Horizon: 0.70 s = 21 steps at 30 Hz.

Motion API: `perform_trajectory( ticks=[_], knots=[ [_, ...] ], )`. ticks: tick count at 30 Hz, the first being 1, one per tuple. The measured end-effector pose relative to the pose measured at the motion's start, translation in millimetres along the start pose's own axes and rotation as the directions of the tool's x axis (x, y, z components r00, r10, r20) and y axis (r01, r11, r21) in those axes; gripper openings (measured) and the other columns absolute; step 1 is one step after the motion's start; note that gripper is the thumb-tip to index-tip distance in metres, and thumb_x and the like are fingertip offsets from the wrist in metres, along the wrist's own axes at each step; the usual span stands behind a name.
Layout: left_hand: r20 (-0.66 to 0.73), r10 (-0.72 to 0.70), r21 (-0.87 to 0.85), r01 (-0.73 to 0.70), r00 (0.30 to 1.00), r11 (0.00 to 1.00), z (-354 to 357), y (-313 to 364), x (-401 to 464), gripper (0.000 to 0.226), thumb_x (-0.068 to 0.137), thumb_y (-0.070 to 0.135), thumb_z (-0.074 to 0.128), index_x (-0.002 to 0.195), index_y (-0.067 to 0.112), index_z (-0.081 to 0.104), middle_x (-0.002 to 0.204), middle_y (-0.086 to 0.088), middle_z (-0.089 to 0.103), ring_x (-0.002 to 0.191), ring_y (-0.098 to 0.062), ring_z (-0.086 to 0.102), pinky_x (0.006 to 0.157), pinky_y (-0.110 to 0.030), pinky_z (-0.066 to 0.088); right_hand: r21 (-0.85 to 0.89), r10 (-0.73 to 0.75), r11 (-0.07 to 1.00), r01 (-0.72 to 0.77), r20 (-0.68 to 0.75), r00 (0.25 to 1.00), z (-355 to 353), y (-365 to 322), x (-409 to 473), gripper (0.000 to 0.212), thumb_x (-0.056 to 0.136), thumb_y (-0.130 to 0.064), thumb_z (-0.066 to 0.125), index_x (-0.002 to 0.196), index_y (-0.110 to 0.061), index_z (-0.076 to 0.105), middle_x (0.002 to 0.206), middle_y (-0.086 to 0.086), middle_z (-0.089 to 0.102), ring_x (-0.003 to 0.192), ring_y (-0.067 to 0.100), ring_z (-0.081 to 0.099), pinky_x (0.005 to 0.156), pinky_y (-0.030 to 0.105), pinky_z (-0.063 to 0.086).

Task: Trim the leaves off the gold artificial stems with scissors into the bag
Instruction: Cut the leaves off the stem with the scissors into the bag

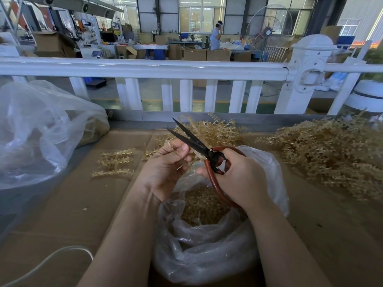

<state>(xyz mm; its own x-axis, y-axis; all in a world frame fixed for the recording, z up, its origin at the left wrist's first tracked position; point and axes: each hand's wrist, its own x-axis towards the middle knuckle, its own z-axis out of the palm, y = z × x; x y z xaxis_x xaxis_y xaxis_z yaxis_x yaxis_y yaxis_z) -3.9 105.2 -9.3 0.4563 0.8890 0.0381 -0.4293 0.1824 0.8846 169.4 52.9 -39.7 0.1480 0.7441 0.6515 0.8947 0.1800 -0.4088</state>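
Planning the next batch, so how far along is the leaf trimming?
Done: the open bag already holds a layer of gold trimmings. In hand: the left hand pinches a stem piece while the right hand holds the scissors, blades open. Left: a large pile of stems on the right and loose stems on the left.

Soft window daylight, fisheye-bent, blurred edges.

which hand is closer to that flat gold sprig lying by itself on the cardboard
Left. The left hand is just right of the flat gold sprig; the right hand, gripping the scissors, is farther right, over the bag.
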Motion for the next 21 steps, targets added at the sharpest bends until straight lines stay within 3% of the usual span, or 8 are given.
perform_trajectory(
  ticks=[9,15,18,21],
  knots=[
    [-0.040,0.025,0.010,-0.024,0.999,1.000,-2.0,-1.6,1.5,0.009,0.074,0.013,0.069,0.072,0.021,0.070,0.069,0.008,0.067,0.062,-0.006,0.054,0.068,-0.025,0.037,-0.067,0.022,0.998,-0.021,0.006,1.000,-1.4,-0.2,2.1,0.057,0.076,-0.083,0.056,0.090,-0.028,0.067,0.076,-0.015,0.066,0.068,0.006,0.060,0.059,0.028,0.056],
    [-0.030,0.025,0.030,-0.024,0.999,0.999,-1.6,-2.0,1.5,0.011,0.077,0.014,0.067,0.072,0.022,0.072,0.070,0.009,0.067,0.063,-0.005,0.053,0.069,-0.024,0.037,-0.057,0.015,0.998,-0.016,-0.016,1.000,-0.5,0.3,1.2,0.062,0.075,-0.087,0.050,0.081,-0.027,0.067,0.068,-0.016,0.061,0.061,0.005,0.056,0.055,0.024,0.051],
    [-0.019,0.032,0.042,-0.031,0.999,0.999,-2.6,-2.4,1.8,0.008,0.077,0.015,0.067,0.075,0.022,0.069,0.071,0.009,0.065,0.063,-0.005,0.051,0.069,-0.024,0.037,-0.039,0.024,0.999,-0.024,0.002,1.000,0.2,1.5,1.2,0.068,0.073,-0.091,0.045,0.087,-0.029,0.069,0.071,-0.017,0.063,0.063,0.003,0.057,0.057,0.018,0.050],
    [0.014,0.068,0.088,-0.069,0.998,0.994,-5.0,-1.8,1.9,0.005,0.079,0.019,0.068,0.076,0.023,0.067,0.074,0.006,0.063,0.069,-0.008,0.053,0.073,-0.027,0.039,-0.028,0.031,0.999,-0.031,0.013,0.999,1.4,4.2,0.8,0.070,0.073,-0.090,0.045,0.088,-0.027,0.070,0.074,-0.016,0.066,0.067,0.004,0.059,0.061,0.023,0.054]
  ],
)
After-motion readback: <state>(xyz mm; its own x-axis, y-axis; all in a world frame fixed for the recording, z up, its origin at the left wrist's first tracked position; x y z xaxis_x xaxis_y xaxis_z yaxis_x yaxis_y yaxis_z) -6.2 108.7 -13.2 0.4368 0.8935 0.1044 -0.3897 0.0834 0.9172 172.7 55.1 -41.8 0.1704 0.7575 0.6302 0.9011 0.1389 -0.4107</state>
